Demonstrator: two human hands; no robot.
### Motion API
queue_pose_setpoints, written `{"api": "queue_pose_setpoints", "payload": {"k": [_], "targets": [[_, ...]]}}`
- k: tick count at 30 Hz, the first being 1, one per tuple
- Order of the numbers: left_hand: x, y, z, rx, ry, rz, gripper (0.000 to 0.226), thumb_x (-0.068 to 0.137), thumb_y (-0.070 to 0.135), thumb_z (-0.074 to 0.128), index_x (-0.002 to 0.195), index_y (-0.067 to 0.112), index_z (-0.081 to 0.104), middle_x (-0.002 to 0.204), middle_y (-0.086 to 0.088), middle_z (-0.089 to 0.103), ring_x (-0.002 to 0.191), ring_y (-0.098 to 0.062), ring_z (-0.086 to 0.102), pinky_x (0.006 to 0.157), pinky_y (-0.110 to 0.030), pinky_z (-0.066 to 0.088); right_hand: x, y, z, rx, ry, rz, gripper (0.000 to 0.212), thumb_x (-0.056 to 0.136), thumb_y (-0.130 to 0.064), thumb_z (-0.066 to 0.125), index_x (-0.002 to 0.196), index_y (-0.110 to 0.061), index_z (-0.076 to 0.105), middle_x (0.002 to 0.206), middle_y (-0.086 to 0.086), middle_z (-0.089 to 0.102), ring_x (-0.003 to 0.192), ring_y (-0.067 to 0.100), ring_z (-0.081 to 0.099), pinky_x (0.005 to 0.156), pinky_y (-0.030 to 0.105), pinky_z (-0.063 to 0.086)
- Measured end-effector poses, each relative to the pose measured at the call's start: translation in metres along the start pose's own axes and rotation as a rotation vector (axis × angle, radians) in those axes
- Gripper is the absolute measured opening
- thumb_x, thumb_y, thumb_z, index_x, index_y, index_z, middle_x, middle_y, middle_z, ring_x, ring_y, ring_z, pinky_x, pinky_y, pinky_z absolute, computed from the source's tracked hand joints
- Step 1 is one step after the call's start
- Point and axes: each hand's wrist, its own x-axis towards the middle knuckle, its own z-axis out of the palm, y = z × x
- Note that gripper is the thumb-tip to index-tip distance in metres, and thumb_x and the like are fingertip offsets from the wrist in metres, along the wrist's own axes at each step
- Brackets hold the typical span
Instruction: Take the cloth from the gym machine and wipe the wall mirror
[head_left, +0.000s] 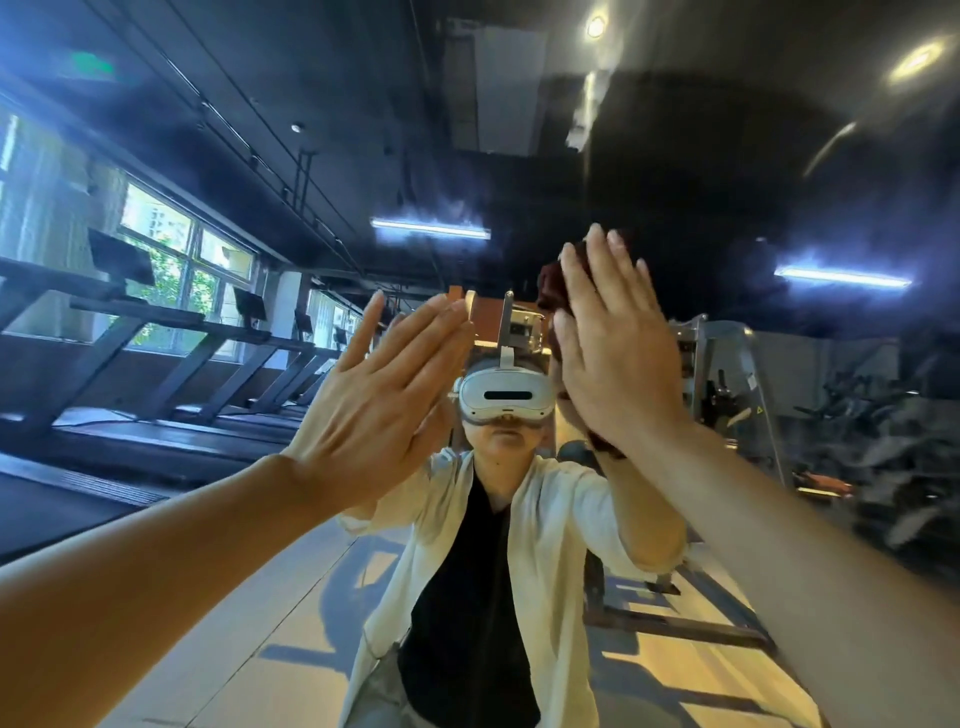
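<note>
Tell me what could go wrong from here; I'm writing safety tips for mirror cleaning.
1. The right hand pins the dark cloth with a flat palm, fingers spread rather than gripping; it could slip and drop.
2. The bare left hand seems to lie flat against the mirror, likely leaving fresh prints.
3. Leaning with both arms may load the glass.

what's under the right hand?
A dark red cloth, pressed flat against the wall mirror by the right hand. Only its edges show past the fingers and wrist; the rest is covered.
</note>
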Motion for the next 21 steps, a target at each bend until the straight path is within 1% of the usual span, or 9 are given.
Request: {"api": "queue_pose_setpoints", "payload": {"k": [2,5,8,10,11,14,16,18,21], "targets": [[-0.001,-0.003,0.002,0.000,-0.001,-0.037,0.058,0.103,0.035,0.028,0.155,0.008,0.030,0.162,-0.009,0.028,0.152,-0.024,0.019,0.123,-0.056,0.006,-0.023,-0.017,0.006,0.022,-0.001,-0.046,0.052,0.105,-0.027,0.030,0.152,-0.005,0.038,0.161,0.018,0.029,0.152,0.031,0.021,0.124,0.047,0.016],[-0.003,0.001,0.003,-0.016,-0.001,-0.041,0.058,0.102,0.034,0.030,0.154,0.007,0.032,0.161,-0.010,0.030,0.151,-0.025,0.021,0.123,-0.056,0.006,-0.082,-0.026,0.005,-0.006,-0.084,-0.234,0.052,0.104,-0.027,0.033,0.152,-0.007,0.039,0.161,0.016,0.030,0.152,0.030,0.021,0.126,0.045,0.016],[-0.006,0.007,0.002,-0.027,-0.031,0.014,0.058,0.102,0.034,0.033,0.153,0.007,0.034,0.160,-0.010,0.031,0.151,-0.024,0.022,0.123,-0.055,0.004,-0.111,-0.012,-0.002,-0.086,-0.158,-0.403,0.053,0.104,-0.027,0.035,0.154,-0.009,0.036,0.163,0.015,0.027,0.153,0.028,0.020,0.125,0.043,0.015],[-0.007,0.007,-0.001,-0.022,-0.046,0.047,0.058,0.101,0.035,0.035,0.153,0.008,0.034,0.161,-0.009,0.030,0.151,-0.023,0.021,0.124,-0.055,0.004,-0.103,0.005,-0.002,-0.117,-0.167,-0.443,0.055,0.102,-0.027,0.038,0.154,-0.011,0.031,0.163,0.015,0.027,0.154,0.028,0.019,0.126,0.043,0.012],[-0.007,0.005,-0.002,-0.018,-0.051,0.055,0.059,0.101,0.035,0.035,0.153,0.008,0.035,0.161,-0.009,0.030,0.151,-0.023,0.022,0.124,-0.055,0.004,-0.094,0.014,-0.003,-0.104,-0.144,-0.381,0.054,0.103,-0.028,0.037,0.154,-0.012,0.030,0.162,0.016,0.028,0.153,0.028,0.019,0.126,0.044,0.012],[-0.009,-0.008,-0.005,0.017,-0.061,0.025,0.060,0.102,0.039,0.032,0.154,0.009,0.035,0.161,-0.009,0.030,0.151,-0.025,0.021,0.123,-0.058,0.007,-0.065,0.031,-0.009,-0.026,-0.018,0.025,0.053,0.107,-0.034,0.028,0.154,-0.008,0.034,0.162,0.017,0.028,0.153,0.028,0.018,0.125,0.043,0.015],[-0.010,-0.019,-0.004,0.029,-0.046,-0.038,0.061,0.102,0.042,0.029,0.154,0.010,0.033,0.160,-0.011,0.031,0.151,-0.027,0.021,0.121,-0.060,0.010,-0.047,0.020,-0.006,-0.019,0.065,0.203,0.057,0.107,-0.038,0.027,0.153,-0.006,0.038,0.162,0.019,0.028,0.153,0.030,0.019,0.125,0.040,0.012],[-0.009,-0.030,-0.003,0.035,-0.016,-0.089,0.061,0.102,0.043,0.029,0.153,0.010,0.032,0.158,-0.012,0.033,0.149,-0.030,0.025,0.120,-0.060,0.010,-0.028,-0.008,0.003,-0.041,0.118,0.225,0.057,0.107,-0.038,0.028,0.152,-0.004,0.040,0.161,0.021,0.031,0.152,0.032,0.022,0.125,0.041,0.014],[-0.004,-0.045,-0.007,0.050,0.007,-0.128,0.061,0.102,0.045,0.027,0.151,0.009,0.035,0.157,-0.012,0.035,0.148,-0.031,0.028,0.119,-0.063,0.011,0.003,-0.058,0.021,-0.028,0.125,0.083,0.056,0.106,-0.036,0.030,0.149,-0.003,0.042,0.158,0.024,0.034,0.150,0.035,0.026,0.124,0.048,0.022]]}}
